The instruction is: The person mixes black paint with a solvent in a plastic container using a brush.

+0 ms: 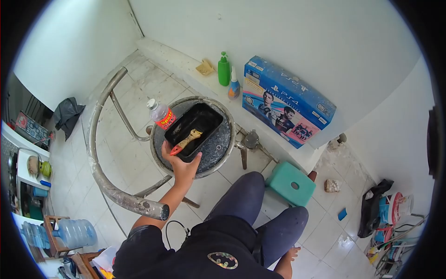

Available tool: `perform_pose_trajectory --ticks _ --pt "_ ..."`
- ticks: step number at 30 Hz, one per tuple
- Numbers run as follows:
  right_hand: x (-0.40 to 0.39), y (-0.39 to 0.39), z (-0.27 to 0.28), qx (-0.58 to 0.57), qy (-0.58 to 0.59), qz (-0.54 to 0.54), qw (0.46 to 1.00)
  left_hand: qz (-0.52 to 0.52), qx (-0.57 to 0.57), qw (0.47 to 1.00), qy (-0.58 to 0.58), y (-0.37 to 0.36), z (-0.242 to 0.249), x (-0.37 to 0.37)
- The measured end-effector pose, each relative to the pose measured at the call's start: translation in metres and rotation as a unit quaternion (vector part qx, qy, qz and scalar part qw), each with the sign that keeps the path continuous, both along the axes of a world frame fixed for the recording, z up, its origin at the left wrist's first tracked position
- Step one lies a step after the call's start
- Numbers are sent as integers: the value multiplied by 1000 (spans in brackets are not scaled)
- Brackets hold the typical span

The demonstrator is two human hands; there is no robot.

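Observation:
My left hand (180,163) grips the near end of a black rectangular tray (215,122), thumb and fingers on either side of its rim. The tray rests on a round, stained seat (222,149) of a metal-framed chair. Inside it lies a tan, worn tool with a red end (188,142); I cannot make out its exact kind. Against the tray's left side stands a clear plastic bottle (160,114) with a white cap and a red-orange label. My right hand (291,254) hangs low beside my right leg, fingers loosely apart, with nothing visible in it.
A curved metal chair rail (95,139) arcs around the left. On the ledge stand a green pump bottle (224,72), a small spray bottle (233,88) and a blue PS4 box (285,104). A green stool (290,183) sits near my right knee; a water jug (76,233) lies lower left.

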State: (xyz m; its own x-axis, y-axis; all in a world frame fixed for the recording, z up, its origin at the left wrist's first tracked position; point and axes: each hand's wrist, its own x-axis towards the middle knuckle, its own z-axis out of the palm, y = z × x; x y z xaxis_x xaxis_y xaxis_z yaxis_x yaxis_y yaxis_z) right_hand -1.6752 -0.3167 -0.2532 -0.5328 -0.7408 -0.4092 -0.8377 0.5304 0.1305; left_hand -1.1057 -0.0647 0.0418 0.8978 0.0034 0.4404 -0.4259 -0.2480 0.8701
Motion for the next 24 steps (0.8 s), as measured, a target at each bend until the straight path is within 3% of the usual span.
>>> perform_pose_trajectory --ticks 2,5,6,7,8,9,10,12,13,14,15,16,17,18,21,23,24 --pt "-3 -21 -3 -17 4 28 999 -21 -38 998 47 -3 11 4" --pt "42 -75 89 -10 9 73 997 -14 -18 1000 9 -4 11 5" --pt "23 -117 47 -148 40 176 972 -35 -45 998 -8 -8 7 6" --pt "52 -145 88 -201 -31 186 961 -41 -37 998 -2 -9 3 5" --pt "100 -165 139 -256 -95 162 948 12 41 999 -13 -10 -2 2" --pt "118 -207 126 -441 -254 217 833 69 113 991 -29 -12 -3 1" --pt "177 -219 182 -432 -281 238 823 86 109 990 -8 -15 -2 0" --pt "307 -201 271 -465 -499 299 667 88 125 988 -16 -13 -1 0" --pt "370 -164 331 -420 -599 372 572 91 144 985 -22 -12 -1 0" --pt "428 -125 361 -392 -624 374 563 83 144 986 -22 -13 3 -1" --pt "472 -75 414 -303 -615 472 554 98 172 980 -19 -13 10 -3" --pt "513 -29 436 -235 -661 508 500 110 198 974 -16 -15 15 -6" --pt "548 1 446 -271 -583 646 411 100 192 976 -13 -17 17 -10" --pt "576 34 462 -234 -589 710 307 107 193 975 2 -16 18 -10" --pt "637 111 465 -154 -577 770 224 128 198 971 34 -15 6 -11" --pt "669 146 451 -168 -584 757 239 132 192 970 -76 -9 -17 -3" --pt "678 151 446 -167 -563 774 237 114 143 982 -51 -8 -18 0"
